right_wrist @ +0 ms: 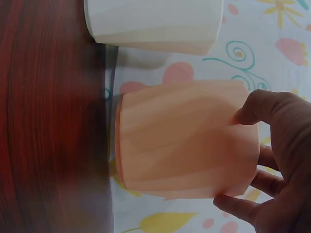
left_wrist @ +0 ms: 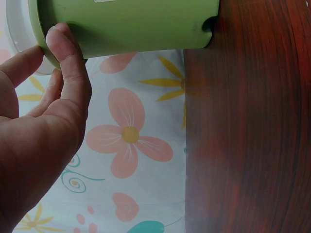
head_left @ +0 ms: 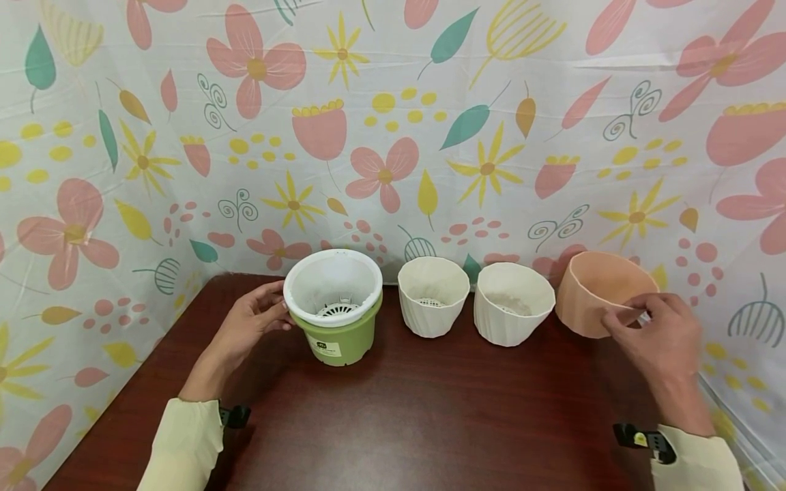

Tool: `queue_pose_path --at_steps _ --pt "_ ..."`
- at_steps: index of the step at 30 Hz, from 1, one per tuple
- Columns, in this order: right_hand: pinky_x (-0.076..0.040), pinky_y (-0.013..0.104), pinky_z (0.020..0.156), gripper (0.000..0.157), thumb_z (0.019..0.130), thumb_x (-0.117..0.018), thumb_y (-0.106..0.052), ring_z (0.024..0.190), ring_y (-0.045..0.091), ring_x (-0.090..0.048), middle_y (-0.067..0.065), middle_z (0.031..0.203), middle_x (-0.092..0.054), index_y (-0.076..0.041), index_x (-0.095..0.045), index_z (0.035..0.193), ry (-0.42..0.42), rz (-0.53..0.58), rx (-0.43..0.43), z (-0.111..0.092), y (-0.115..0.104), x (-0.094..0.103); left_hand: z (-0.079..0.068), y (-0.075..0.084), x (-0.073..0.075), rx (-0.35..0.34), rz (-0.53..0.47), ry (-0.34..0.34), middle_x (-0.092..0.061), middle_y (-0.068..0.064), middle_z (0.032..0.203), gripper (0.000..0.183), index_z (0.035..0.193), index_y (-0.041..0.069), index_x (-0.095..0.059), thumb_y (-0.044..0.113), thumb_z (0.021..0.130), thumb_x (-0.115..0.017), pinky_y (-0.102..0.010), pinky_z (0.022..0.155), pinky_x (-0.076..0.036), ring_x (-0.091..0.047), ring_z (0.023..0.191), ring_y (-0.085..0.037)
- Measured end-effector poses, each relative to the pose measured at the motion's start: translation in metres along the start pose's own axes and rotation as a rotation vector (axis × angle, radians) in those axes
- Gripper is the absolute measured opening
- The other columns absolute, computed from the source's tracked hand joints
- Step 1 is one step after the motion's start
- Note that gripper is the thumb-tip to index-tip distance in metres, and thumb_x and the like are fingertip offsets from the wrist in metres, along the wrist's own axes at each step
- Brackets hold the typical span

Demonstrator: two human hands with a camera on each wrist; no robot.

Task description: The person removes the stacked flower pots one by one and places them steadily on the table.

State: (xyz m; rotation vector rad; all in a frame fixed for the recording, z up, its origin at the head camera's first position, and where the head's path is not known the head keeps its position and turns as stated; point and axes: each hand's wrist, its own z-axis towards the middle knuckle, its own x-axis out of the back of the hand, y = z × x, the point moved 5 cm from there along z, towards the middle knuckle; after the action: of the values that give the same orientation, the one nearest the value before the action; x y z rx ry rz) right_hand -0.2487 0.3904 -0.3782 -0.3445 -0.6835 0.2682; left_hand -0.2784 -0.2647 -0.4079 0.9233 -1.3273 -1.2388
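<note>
In the head view my left hand (head_left: 252,317) has its bent fingers at the left side of a two-part flower pot. A white slotted inner pot (head_left: 334,273) sits inside a green outer pot (head_left: 356,341) with a small label. In the left wrist view the fingertips (left_wrist: 60,43) lie against the green side, just below the rim. At the far right, my right hand (head_left: 666,337) pinches the rim of a peach flower pot (head_left: 583,300), which leans a little. The right wrist view shows its thumb (right_wrist: 250,109) on the outer wall and other fingers around the rim.
Two white ridged flower pots (head_left: 430,310) (head_left: 510,324) with perforated bottoms stand between the hands in the same row. Behind the dark wooden table (head_left: 430,423) hangs a flower-print cloth (head_left: 381,225), close to the pots.
</note>
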Motion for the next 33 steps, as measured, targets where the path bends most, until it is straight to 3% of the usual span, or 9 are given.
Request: queue_pose_path --at_steps 7,16,33 --pt "-0.034 0.03 0.068 0.035 0.075 -0.086 -0.024 0.088 0.038 -0.058 0.024 0.097 -0.064 0.006 -0.071 0.087 -0.057 -0.021 -0.022 -0.001 0.002 -0.004 0.0 0.0 0.0 -0.005 -0.003 0.001 -0.063 -0.011 0.124 0.056 0.159 0.004 -0.044 0.021 0.109 -0.064 -0.04 0.09 -0.064 -0.074 0.098 -0.019" --pt "-0.035 0.026 0.065 0.034 0.076 -0.089 -0.022 0.089 0.035 -0.056 0.023 0.096 -0.062 0.006 -0.071 0.084 -0.116 -0.012 -0.041 -0.004 0.005 -0.009 0.0 -0.001 0.0 -0.004 -0.001 -0.003 -0.063 -0.011 0.125 0.056 0.159 0.005 -0.044 0.022 0.109 -0.063 -0.047 0.093 -0.063 -0.074 0.098 -0.019" --pt "-0.036 0.031 0.065 0.031 0.077 -0.087 -0.023 0.083 0.035 -0.054 0.022 0.091 -0.06 0.004 -0.073 0.084 -0.135 -0.034 -0.014 -0.006 0.008 -0.012 -0.001 -0.001 0.0 -0.004 -0.007 -0.003 -0.063 -0.01 0.125 0.057 0.159 0.006 -0.045 0.023 0.108 -0.064 -0.043 0.092 -0.064 -0.073 0.098 -0.02"
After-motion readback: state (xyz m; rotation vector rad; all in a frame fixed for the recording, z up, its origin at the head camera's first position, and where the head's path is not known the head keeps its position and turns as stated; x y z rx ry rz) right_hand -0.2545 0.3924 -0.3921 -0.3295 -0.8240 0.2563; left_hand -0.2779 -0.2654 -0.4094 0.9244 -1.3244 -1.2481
